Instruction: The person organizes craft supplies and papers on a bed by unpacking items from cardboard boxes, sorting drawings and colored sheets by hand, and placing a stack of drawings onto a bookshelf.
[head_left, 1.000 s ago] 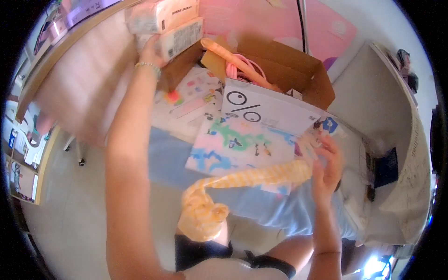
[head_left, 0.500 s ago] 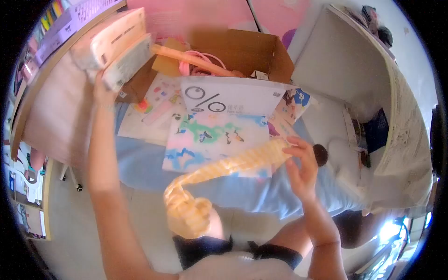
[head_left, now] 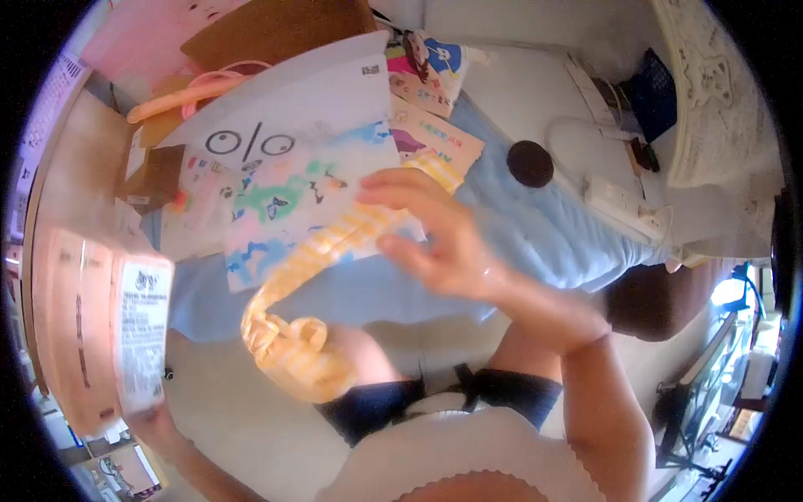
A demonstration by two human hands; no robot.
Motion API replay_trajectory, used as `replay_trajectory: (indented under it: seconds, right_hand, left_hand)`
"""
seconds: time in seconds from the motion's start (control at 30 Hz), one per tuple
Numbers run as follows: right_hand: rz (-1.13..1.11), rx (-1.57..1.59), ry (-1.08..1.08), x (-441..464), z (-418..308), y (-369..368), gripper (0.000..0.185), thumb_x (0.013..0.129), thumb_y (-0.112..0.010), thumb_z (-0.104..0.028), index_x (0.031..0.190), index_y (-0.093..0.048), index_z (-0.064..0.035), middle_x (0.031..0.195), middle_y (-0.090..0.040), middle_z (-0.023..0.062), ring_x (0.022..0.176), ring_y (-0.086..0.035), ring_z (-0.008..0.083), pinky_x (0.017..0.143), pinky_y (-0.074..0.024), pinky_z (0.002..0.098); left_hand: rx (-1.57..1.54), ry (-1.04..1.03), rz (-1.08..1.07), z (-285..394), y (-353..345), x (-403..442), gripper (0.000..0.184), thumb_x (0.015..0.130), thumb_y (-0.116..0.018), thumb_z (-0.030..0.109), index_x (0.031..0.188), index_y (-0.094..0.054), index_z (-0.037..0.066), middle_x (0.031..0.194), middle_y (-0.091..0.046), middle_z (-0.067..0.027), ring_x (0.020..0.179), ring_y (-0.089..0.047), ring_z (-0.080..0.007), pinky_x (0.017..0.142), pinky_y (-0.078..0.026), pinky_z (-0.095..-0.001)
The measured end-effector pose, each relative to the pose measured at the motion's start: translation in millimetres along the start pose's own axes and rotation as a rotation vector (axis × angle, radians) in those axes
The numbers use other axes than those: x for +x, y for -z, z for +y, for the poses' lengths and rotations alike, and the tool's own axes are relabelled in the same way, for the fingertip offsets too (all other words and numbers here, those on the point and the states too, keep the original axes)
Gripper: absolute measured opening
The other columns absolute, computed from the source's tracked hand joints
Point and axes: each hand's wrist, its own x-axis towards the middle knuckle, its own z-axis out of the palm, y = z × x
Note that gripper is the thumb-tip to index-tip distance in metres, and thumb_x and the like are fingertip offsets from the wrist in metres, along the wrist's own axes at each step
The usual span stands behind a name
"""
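At the lower left, my left hand (head_left: 153,421) grips the bottom end of an upright orange-pink box (head_left: 79,335) with a printed white label on one side; most of the fingers are hidden behind it. My right hand (head_left: 447,238) is over the table's front part, fingers apart and nothing between them. Just beneath it runs a long yellow-and-white striped cloth (head_left: 335,238), its bunched, knotted end hanging by my knee. Under the cloth's upper part lies a sheet painted in blue, green and pink (head_left: 288,205).
Behind the painting stands an open cardboard box (head_left: 280,38) with a white printed flap (head_left: 326,92). An orange stick-like piece (head_left: 180,100) lies across it. A blue cloth (head_left: 544,226) covers the table. A dark round disc (head_left: 529,163) and a white power strip (head_left: 623,205) are at right.
My left hand has brought the orange-pink box from the far upper left down toward me. My right hand has moved left, off the striped cloth's far end. The view has turned.
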Motion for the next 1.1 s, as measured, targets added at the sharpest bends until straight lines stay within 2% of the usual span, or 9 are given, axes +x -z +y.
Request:
replay_trajectory:
  seconds: [0.03,0.13,0.27,0.33,0.4,0.5,0.7,0.83,1.1]
  right_hand:
    - [-0.009,0.026,0.027,3.5,-6.4,-1.3,0.046,0.069,-0.062,-0.005,0.114,-0.051,-0.0052,0.117,-0.047,0.0166,0.107,-0.046,0.0329,0.092,-0.036,0.0387]
    - [-0.011,0.069,0.222,12.3,-30.3,-3.7,0.076,0.065,-0.069,-0.013,0.131,-0.033,-0.0081,0.131,-0.031,0.0215,0.116,-0.037,0.0402,0.097,-0.0319,0.0423]
    - [0.078,0.058,0.374,8.5,-62.8,18.9,0.092,0.057,-0.075,-0.013,0.135,-0.026,-0.0105,0.135,-0.024,0.0261,0.122,-0.028,0.044,0.098,-0.0302,0.0466]
    - [0.204,-0.046,0.508,5.3,-70.9,37.8,0.095,0.055,-0.076,-0.011,0.136,-0.026,-0.0111,0.135,-0.023,0.0272,0.123,-0.027,0.0445,0.097,-0.0299,0.0481]
    - [0.263,-0.269,0.479,-2.1,-69.0,63.9,0.087,0.06,-0.073,-0.019,0.134,-0.028,-0.0078,0.135,-0.024,0.0244,0.124,-0.027,0.0406,0.098,-0.0298,0.0458]
    - [0.232,-0.59,0.234,-24.3,-48.9,114.1,0.078,0.073,-0.067,-0.036,0.132,-0.029,-0.0007,0.136,-0.026,0.0169,0.125,-0.028,0.0303,0.099,-0.0298,0.0381]
    - [0.365,-0.52,0.052,-37.6,2.6,196.4,0.08,0.068,-0.07,-0.017,0.133,-0.026,-0.0034,0.134,-0.028,0.0218,0.126,-0.026,0.036,0.103,-0.0227,0.0378]
    - [0.458,-0.355,0.049,-27.5,48.9,252.7,0.071,0.075,-0.065,-0.013,0.133,-0.025,-0.003,0.13,-0.035,0.0121,0.117,-0.038,0.0232,0.097,-0.0324,0.034]
    - [0.403,-0.913,-0.417,-17.2,114.5,328.2,0.062,0.078,-0.063,-0.018,0.13,-0.033,-0.005,0.124,-0.041,0.0128,0.109,-0.043,0.0234,0.092,-0.0361,0.0329]
  left_hand:
    - [0.157,-0.065,0.271,-7.4,-42.8,-22.3,0.039,0.086,-0.042,0.017,0.119,-0.045,-0.004,0.127,-0.043,-0.0184,0.117,-0.042,-0.0324,0.099,-0.03,-0.0514]
    - [0.593,-0.159,0.252,-15.6,-52.5,-51.2,0.042,0.088,-0.038,0.02,0.122,-0.042,-0.004,0.128,-0.042,-0.0186,0.118,-0.041,-0.0324,0.1,-0.028,-0.0518]
    - [0.878,-0.169,-0.094,-51.8,-94.6,-58.7,0.046,0.086,-0.043,0.022,0.122,-0.04,-0.005,0.126,-0.043,-0.0198,0.116,-0.042,-0.0332,0.1,-0.029,-0.0521]
    - [0.077,0.154,-0.442,-85.9,-143.6,-62.1,0.047,0.083,-0.046,0.02,0.121,-0.04,-0.007,0.125,-0.044,-0.0213,0.115,-0.043,-0.0332,0.098,-0.032,-0.0502]
    - [-0.472,0.552,-0.403,-116.9,-198.9,-51.1,0.046,0.082,-0.048,0.017,0.119,-0.041,-0.008,0.123,-0.045,-0.0218,0.112,-0.046,-0.0328,0.096,-0.036,-0.0472]
    - [-0.127,0.538,-0.384,-170.3,-255.8,-41.6,0.044,0.081,-0.049,0.016,0.118,-0.043,-0.007,0.12,-0.048,-0.0196,0.109,-0.049,-0.0305,0.092,-0.041,-0.0438]
    - [-0.125,0.711,-0.538,-245.7,-387.8,-56.6,0.041,0.084,-0.047,0.02,0.118,-0.043,-0.002,0.116,-0.052,-0.0154,0.104,-0.053,-0.0265,0.088,-0.044,-0.042]
    - [-0.213,0.683,-0.68,-290.9,-464.2,-58.6,0.03,0.083,-0.048,0.014,0.109,-0.046,-0.001,0.107,-0.054,-0.0096,0.098,-0.053,-0.0214,0.086,-0.045,-0.033]
    - [0.13,0.536,-0.864,-407.6,-552.2,2.4,0.045,0.086,-0.045,0.018,0.125,-0.031,0.0,0.12,-0.048,-0.0145,0.107,-0.049,-0.0235,0.094,-0.038,-0.0388]
